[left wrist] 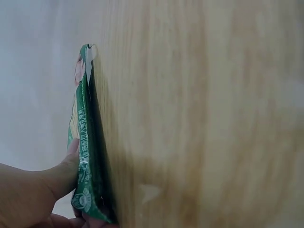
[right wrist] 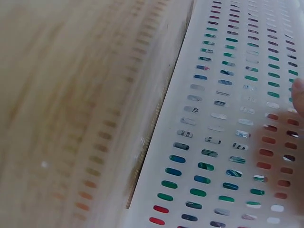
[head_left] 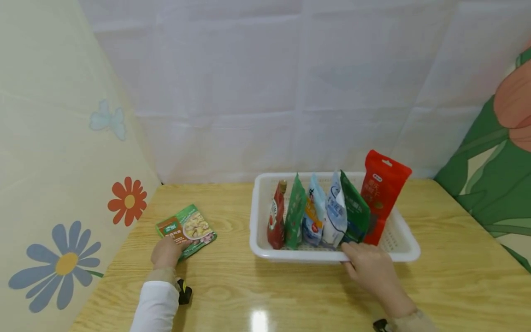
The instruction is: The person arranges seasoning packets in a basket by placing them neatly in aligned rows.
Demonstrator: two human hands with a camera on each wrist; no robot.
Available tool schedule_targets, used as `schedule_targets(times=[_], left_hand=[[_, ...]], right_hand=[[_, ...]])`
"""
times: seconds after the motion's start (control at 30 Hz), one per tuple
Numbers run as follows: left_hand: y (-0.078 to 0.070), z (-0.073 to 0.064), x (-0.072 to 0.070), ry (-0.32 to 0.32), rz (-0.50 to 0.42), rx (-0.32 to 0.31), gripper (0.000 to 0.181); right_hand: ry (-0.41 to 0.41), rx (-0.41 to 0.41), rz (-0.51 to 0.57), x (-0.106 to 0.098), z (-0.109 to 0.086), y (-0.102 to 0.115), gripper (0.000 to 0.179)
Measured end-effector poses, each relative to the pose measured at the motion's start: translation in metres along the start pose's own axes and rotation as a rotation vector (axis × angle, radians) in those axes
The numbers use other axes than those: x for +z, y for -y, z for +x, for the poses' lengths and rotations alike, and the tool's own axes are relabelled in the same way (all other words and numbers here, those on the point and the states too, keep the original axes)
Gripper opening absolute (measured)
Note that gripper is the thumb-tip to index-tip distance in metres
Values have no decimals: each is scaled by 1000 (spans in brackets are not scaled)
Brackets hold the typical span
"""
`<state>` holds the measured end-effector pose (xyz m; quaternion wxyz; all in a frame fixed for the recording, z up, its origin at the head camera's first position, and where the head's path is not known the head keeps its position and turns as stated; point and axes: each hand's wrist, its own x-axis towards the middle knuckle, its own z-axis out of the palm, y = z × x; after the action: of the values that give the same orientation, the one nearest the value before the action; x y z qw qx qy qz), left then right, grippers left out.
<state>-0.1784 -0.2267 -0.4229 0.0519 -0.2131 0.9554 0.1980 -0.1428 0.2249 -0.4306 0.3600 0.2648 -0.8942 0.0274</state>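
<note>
At the left of the table, a green and brown food packet (head_left: 192,229) with a picture of a dish lies slanted. My left hand (head_left: 167,251) pinches its near edge; in the left wrist view the thumb (left wrist: 66,168) presses the printed face and fingers are under the packet. My right hand (head_left: 370,266) holds the front rim of a white plastic basket (head_left: 298,254), fingers over the rim and thumb outside. Slotted basket wall (right wrist: 209,123) fills much of the right wrist view, with only a bit of a finger (right wrist: 298,95) at its edge.
Inside the basket stand a red Heinz ketchup pouch (head_left: 276,219), a green packet (head_left: 294,216), blue and white bags (head_left: 334,214), a dark green bag (head_left: 356,212) and a tall red bag (head_left: 383,189). White cloth (head_left: 274,92) hangs behind the wooden table (head_left: 224,286); flowered panels flank it.
</note>
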Motion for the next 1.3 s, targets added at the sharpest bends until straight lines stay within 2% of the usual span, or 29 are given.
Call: schedule_targets(times=[0.23,0.57,0.73,0.9,1.07,1.3], left_hand=[[4,-4,5,-64,-74,51,54],[0,0,14,-237,-194,144,37],[-1,-1,14,-264,-238,158,33],[-4,-4,11,-269,-294,140,33],[-20,-11,1,-302,-368,136,34],[-50,-36,-14,-374,-404,187,35]], right_hand=[[-6,-10,2,0,3,0,22],[14,10,5,-2,4,0,23],[27,12,1,0,3,1,24],[32,15,-5,0,3,2,26],[52,35,-6,-2,2,2,24],[76,51,-15,-4,2,3,26]])
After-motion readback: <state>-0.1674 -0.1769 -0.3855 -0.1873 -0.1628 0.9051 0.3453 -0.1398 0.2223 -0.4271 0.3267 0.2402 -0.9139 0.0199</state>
